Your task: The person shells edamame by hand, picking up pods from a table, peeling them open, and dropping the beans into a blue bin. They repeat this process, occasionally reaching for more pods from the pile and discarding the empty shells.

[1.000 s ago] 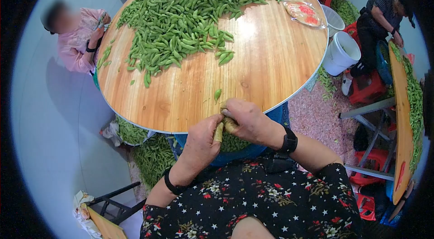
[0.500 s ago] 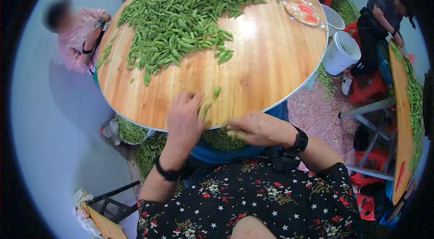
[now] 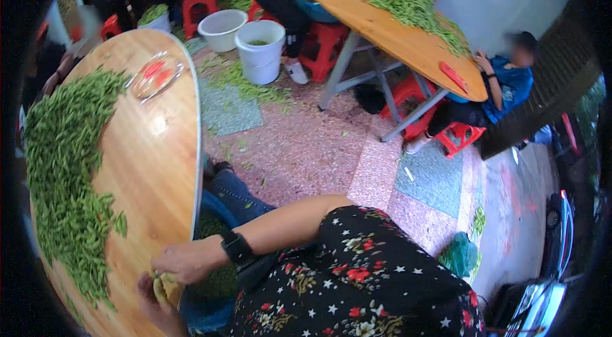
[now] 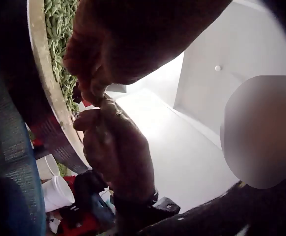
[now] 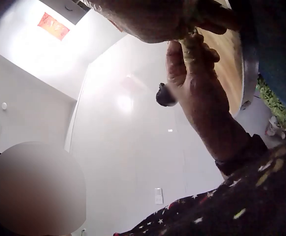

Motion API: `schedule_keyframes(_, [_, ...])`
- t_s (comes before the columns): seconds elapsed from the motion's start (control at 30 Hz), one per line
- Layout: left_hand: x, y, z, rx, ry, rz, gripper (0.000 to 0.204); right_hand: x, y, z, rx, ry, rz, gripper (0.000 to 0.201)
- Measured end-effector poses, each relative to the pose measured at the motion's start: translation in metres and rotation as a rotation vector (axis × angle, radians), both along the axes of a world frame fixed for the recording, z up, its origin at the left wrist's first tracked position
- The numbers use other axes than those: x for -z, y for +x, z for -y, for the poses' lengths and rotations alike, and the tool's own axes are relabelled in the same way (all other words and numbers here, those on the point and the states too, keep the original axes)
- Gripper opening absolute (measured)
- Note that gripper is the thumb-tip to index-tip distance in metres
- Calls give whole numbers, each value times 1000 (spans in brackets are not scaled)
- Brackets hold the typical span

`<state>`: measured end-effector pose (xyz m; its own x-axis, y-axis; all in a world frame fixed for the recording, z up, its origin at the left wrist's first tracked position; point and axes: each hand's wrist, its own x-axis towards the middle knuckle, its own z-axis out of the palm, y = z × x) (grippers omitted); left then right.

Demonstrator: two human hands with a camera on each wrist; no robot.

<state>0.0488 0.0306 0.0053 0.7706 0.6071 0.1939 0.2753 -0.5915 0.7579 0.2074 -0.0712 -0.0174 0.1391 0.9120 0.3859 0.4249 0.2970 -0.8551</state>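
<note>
Over the near edge of the round wooden table (image 3: pixel 153 177), both hands meet at the fingertips. My right hand (image 3: pixel 191 260), a black watch on its wrist, pinches at the same spot as my left hand (image 3: pixel 159 308), lower in the head view. A small green soybean pod (image 5: pixel 191 32) shows between the fingertips in the right wrist view, mostly hidden by them. Yellowish coverings or stains mark the thumb and some fingers. A large heap of green pods (image 3: pixel 64 165) covers the table's left side. Below the edge, shelled green beans (image 3: pixel 213 279) lie in a blue basin (image 3: pixel 213 319).
A plastic-wrapped package (image 3: pixel 155 75) lies on the table's far part. White buckets (image 3: pixel 260 56) and red stools (image 3: pixel 201 12) stand beyond. Another table (image 3: pixel 376 24) with pods has people seated around it. Loose pods (image 3: pixel 245 85) litter the floor.
The head view has swung right, showing the other table and the street side. The hands, apart half a second ago with the left over the table, are together again.
</note>
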Motion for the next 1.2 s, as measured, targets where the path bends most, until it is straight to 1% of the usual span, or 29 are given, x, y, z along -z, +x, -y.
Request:
schedule_keyframes(0.03, [2,1,-2,-4,-26,20,21,-3,3,1,32,-8,8,21])
schedule_keyframes(0.07, [3,0,-5,-8,-55,35,22,-7,2,0,1,13,20,21])
schedule_keyframes(0.1, [-34,0,14,-64,8,-268,30,-8,1,0,-35,32,31,20])
schedule_keyframes(0.13, [-41,-1,15,-36,1,-267,30,-6,0,-3,-8,21,32,20])
schedule_keyframes(0.2, [-41,-2,16,-89,107,-361,33,-2,-2,-6,-4,21,120,21])
schedule_keyframes(0.23, [-29,-3,13,-103,-6,-212,34,-2,-3,-6,9,17,163,22])
schedule_keyframes(0.27, [-27,-5,11,-85,-9,-208,34,1,-4,-9,26,11,167,22])
schedule_keyframes(0.33, [-48,-3,25,-64,251,-297,33,4,-5,-14,-19,71,263,23])
schedule_keyframes(0.37, [-47,-4,26,-48,269,-224,33,5,-3,-14,-12,69,269,23])
schedule_keyframes(0.47, [-42,-10,21,-12,314,-232,32,3,-3,-15,-43,138,302,23])
schedule_keyframes(0.5, [-43,-10,21,-12,315,-231,32,-1,-3,-14,-75,73,347,23])
schedule_keyframes(0.53, [-44,-11,22,-42,256,-287,32,-5,-2,-14,-108,6,392,24])
schedule_keyframes(0.57, [-44,-12,23,-73,197,-343,32,-8,-3,-11,-109,6,392,24])
schedule_keyframes(0.6, [-40,-16,20,-76,197,-343,32,-14,-5,-6,-104,11,416,21])
schedule_keyframes(0.67, [-20,-25,11,-17,84,-215,32,-19,1,2,-109,21,435,18])
schedule_keyframes(0.7, [2,-28,-8,177,31,-51,26,-14,6,4,-159,13,368,20])
schedule_keyframes(0.73, [24,-43,-25,327,2,103,25,-12,6,-7,-250,31,295,23])
schedule_keyframes(0.77, [26,-46,-25,306,146,-2,26,-25,10,-2,-359,-348,13,27])
schedule_keyframes(0.8, [40,-44,-13,190,296,134,18,-20,12,1,-493,-396,-337,29])
schedule_keyframes(0.83, [-11,-21,20,170,196,16,18,-27,18,-1,-580,-597,-372,26])
schedule_keyframes(0.87, [-7,-18,13,250,374,43,18,-22,18,-2,-531,-778,-695,23])
schedule_keyframes(0.9, [-8,-18,13,258,368,28,19,-16,23,-7,-610,-877,-828,21])
schedule_keyframes(0.93, [-8,-16,13,229,407,65,21,-23,26,-8,-616,-907,-791,19])
schedule_keyframes(1.0, [-11,-17,15,246,466,125,21,-28,26,-6,-616,-918,-802,19])
schedule_keyframes(1.03, [-16,-16,16,212,483,104,21,-33,26,-4,-660,-919,-789,19])
schedule_keyframes(1.1, [-23,-14,18,244,558,17,22,-44,24,0,-482,-828,-618,21])
schedule_keyframes(1.13, [-24,-14,19,224,566,9,22,-50,20,1,-503,-827,-609,21])
schedule_keyframes(1.2, [-17,-11,11,193,638,-35,24,-51,10,-3,-284,-770,-425,22])
